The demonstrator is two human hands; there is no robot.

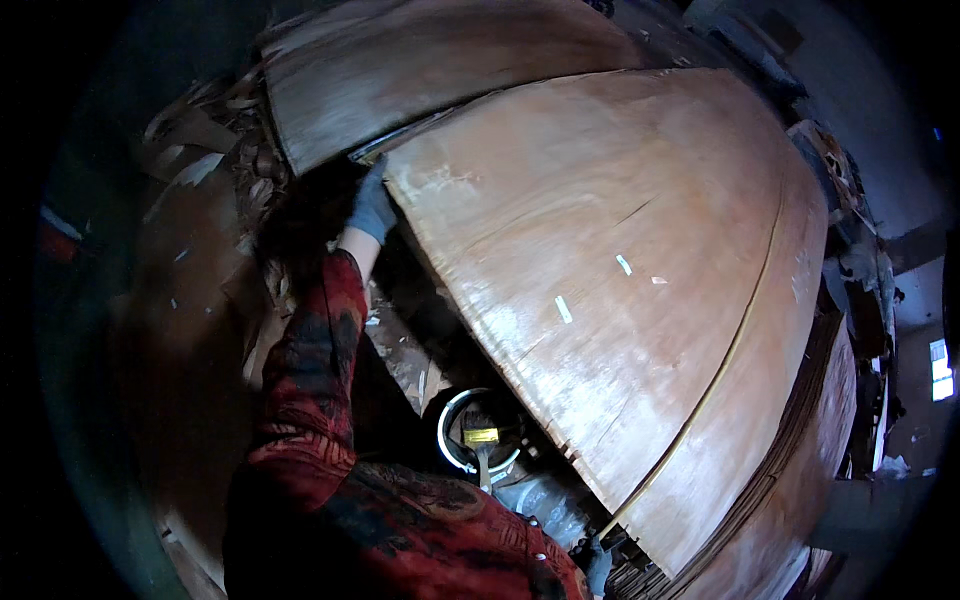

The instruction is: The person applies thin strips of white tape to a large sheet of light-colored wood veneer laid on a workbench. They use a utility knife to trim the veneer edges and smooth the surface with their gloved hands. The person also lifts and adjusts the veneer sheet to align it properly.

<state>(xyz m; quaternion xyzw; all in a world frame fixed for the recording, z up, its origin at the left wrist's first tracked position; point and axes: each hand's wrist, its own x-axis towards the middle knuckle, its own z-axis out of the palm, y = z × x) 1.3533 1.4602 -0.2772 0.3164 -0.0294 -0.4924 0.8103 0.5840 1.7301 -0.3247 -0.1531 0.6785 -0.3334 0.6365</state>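
My left hand, in a grey glove, grips the left corner of a large pale wood sheet. My right hand, also gloved and partly hidden at the lower edge, is closed at the near end of a long, thin, yellowish rod that lies curved across the sheet's right part. Below the sheet's near edge, a brush with a yellow band sits in a round white-rimmed bucket, next to crumpled clear plastic.
A second wood sheet lies behind the first. A stack of thin sheets is at the right. Broken veneer scraps and brown boards fill the left side. A bright window shows at the far right.
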